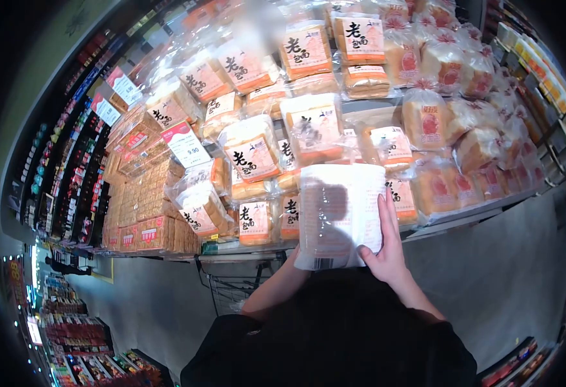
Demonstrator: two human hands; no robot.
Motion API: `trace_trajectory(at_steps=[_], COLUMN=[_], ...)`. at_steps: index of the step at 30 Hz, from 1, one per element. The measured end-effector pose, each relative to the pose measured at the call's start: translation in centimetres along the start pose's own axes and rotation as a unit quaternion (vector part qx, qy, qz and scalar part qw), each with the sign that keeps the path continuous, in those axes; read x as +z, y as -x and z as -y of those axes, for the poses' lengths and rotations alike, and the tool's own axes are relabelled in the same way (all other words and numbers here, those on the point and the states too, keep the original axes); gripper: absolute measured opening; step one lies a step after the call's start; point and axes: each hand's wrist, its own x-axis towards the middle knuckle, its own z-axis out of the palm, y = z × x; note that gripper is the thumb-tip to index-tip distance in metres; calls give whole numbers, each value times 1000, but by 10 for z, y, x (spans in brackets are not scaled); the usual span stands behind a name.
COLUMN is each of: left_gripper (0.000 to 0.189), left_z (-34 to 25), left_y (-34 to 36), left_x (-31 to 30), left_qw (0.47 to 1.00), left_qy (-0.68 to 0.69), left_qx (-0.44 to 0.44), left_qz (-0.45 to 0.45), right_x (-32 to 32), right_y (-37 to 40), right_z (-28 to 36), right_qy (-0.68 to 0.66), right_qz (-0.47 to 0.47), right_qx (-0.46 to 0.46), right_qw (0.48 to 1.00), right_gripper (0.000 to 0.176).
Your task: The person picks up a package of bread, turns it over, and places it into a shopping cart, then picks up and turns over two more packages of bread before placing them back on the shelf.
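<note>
A bag of sliced bread point(325, 219) in clear wrap is held upright in front of my chest. Its white, printed back faces me, with a barcode at the bottom and a shadow across the left half. My right hand point(386, 248) grips its right edge, thumb on the near face and fingers along the side. At the lower left corner of the bag, my left hand point(299, 259) shows only at the wrist; its fingers are hidden behind the bag. More bread bags point(254, 155) with orange-and-white labels sit just beyond.
Bread with red-print wrappers point(425, 119) fills the display's right side. Stacked brown packs point(141, 193) stand at left, near a price card point(186, 143) reading 9.90. Below the shelf edge is a wire cart point(228, 284) on grey floor point(508, 264). Shelving lines the left.
</note>
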Motion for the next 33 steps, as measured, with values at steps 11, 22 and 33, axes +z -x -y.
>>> trace_trajectory(at_steps=[11,22,33], left_gripper=[68,71,49], left_z=[33,85,87], left_y=[-17,-68,-85], left_x=[16,-58,-22], left_qw=[991,942,739], left_qy=[81,263,555], left_qx=[-89,-185,-253], left_qz=[59,92,287], right_x=[-23,-58,-63], right_y=[13,3,-9], right_z=[-34,-56,-83], right_qy=[-213,-221,-251], right_qz=[-45,-51,-1], right_qx=[66,62,58], right_qw=[974,972,966], right_gripper=[89,91,91])
